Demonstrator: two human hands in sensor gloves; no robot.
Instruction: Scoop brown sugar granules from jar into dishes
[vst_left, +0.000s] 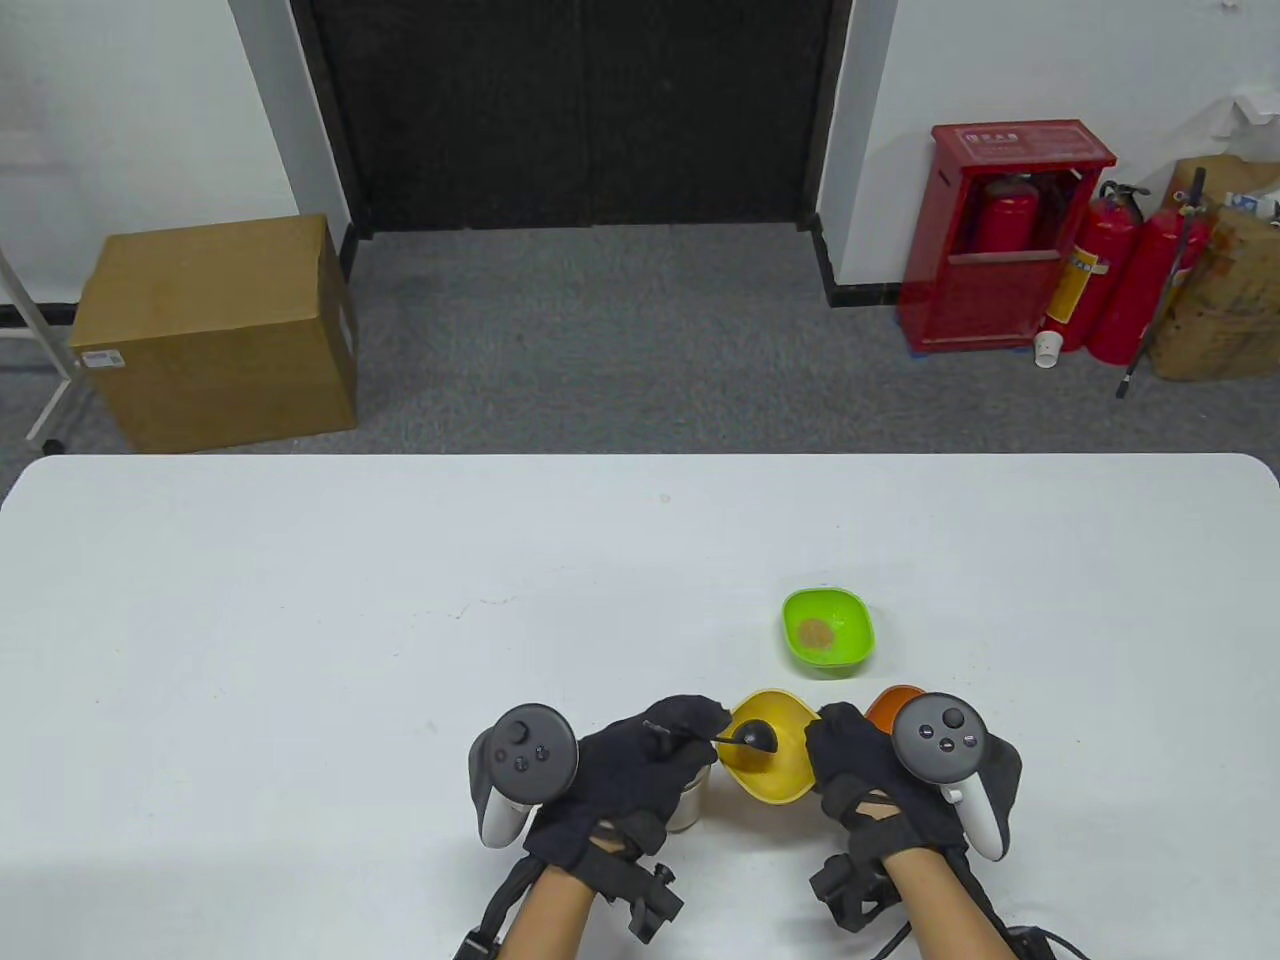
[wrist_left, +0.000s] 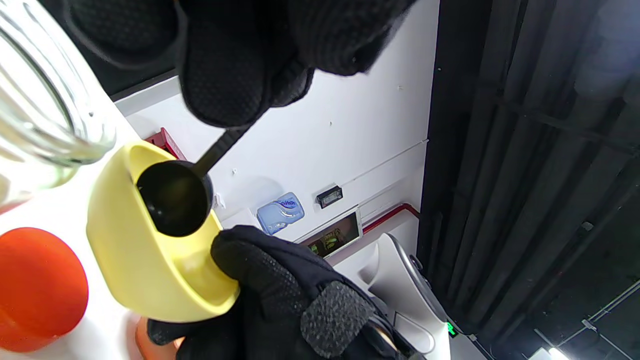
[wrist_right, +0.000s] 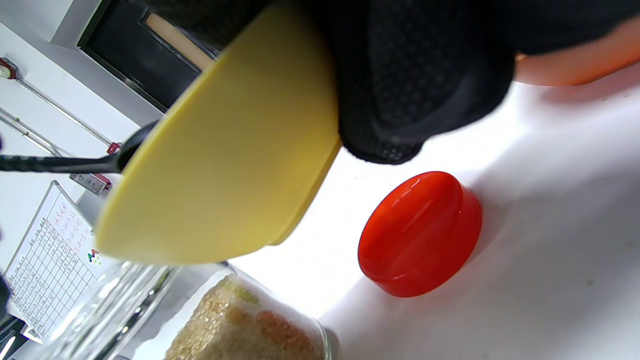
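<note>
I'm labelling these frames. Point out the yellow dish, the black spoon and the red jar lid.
yellow dish (vst_left: 775, 785), table view, near rim
black spoon (wrist_left: 172, 200), left wrist view, inside of the spoon bowl
red jar lid (wrist_right: 417, 232), right wrist view, top face

Nothing is reading clearly: the red cabinet's (vst_left: 1005, 250) characters, whiteboard (wrist_right: 47, 260) handwriting and blue packet's (wrist_left: 280, 212) logo are blurring.

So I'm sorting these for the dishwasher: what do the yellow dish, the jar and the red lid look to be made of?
Yellow dish: probably plastic, opaque, smooth satin, evenly coloured. Jar: clear, ribbed near the mouth, brown sugar visible through the wall; it looks like glass, though clear plastic is possible. Red lid: glossy moulded plastic, judging by its sharp highlights.
</note>
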